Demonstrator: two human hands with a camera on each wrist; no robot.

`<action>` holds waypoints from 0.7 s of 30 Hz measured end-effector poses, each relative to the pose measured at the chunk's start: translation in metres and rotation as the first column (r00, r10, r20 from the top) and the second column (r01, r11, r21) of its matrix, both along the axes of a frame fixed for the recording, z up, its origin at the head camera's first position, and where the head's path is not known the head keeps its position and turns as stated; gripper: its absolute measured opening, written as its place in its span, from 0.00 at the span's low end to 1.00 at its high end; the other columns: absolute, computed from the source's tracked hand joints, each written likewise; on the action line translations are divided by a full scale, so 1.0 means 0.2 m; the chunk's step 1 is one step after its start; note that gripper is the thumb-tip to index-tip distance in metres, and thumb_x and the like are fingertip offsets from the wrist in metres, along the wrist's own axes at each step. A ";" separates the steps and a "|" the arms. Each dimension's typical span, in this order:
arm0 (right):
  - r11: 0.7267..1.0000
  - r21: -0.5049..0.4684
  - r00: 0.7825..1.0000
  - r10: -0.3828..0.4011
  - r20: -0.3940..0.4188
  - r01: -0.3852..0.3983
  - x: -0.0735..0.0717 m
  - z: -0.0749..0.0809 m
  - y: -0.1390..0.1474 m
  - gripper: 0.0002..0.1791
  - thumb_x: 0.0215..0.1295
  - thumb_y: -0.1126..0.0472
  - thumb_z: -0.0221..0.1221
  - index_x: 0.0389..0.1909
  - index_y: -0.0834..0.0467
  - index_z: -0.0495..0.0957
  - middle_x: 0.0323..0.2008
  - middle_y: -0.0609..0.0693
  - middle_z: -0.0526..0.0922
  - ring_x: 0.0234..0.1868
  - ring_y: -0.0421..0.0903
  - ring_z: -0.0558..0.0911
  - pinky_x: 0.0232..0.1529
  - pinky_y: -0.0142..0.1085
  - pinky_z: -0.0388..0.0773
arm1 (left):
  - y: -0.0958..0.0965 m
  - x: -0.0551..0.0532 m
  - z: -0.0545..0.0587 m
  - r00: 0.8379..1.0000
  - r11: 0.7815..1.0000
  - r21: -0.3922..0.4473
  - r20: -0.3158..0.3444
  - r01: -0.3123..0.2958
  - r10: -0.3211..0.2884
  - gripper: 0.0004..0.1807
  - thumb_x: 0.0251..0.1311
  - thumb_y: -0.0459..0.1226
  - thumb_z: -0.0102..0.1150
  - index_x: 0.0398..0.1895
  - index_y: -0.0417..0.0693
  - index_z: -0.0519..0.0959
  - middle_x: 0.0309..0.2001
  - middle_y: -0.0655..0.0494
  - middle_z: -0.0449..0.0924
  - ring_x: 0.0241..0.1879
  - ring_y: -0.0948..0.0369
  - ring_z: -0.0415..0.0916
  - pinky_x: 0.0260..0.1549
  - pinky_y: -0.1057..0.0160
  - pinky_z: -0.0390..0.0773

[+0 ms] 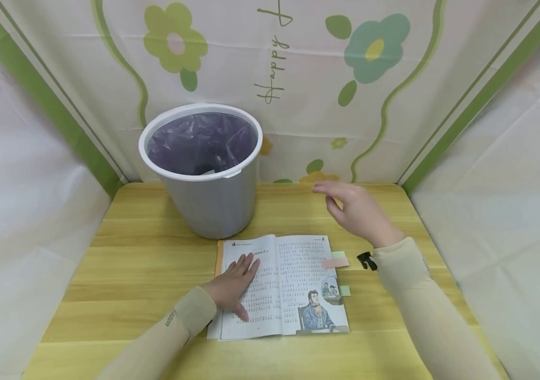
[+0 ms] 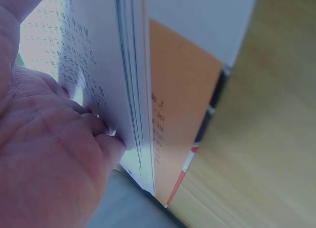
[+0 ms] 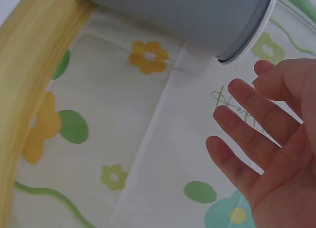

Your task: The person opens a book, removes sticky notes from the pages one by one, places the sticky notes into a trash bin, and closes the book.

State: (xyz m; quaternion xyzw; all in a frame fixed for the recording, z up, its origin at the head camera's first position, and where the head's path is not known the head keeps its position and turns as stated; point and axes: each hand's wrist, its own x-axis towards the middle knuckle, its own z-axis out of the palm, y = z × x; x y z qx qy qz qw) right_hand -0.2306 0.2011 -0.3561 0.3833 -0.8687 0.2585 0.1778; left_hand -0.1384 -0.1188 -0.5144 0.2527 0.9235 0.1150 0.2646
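Note:
An open book [image 1: 293, 287] lies on the table, with printed text on both pages and a drawn man at the lower right. My left hand [image 1: 233, 285] rests spread on its left page. The left wrist view shows the palm and fingers on the page edge, beside the book's orange cover flap [image 2: 180, 85]. Above the table, right of the book, my right hand [image 1: 357, 211] is raised with nothing in it. In the right wrist view its fingers [image 3: 247, 134] are apart and slightly bent. Pink and green sticky tabs [image 1: 337, 262] stick out from the book's right edge.
A grey trash bin [image 1: 212, 206] with a white rim and a dark purple liner stands behind the book, on the left. Something small and white lies inside it. The wooden table [image 1: 122, 274] borders a flower-patterned curtain [image 1: 298, 116] at the back, with pale curtains at both sides.

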 end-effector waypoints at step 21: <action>0.992 0.017 0.983 -0.127 0.131 0.126 0.21 -0.40 0.26 0.18 0.64 0.73 0.58 0.53 0.59 0.83 0.54 0.55 0.83 0.51 0.55 0.84 0.45 0.48 0.82 | 0.00 0.01 0.00 1.000 0.999 0.035 0.000 0.001 -0.001 0.76 0.32 0.56 0.78 0.80 0.44 0.37 0.79 0.43 0.26 0.77 0.46 0.28 0.73 0.48 0.42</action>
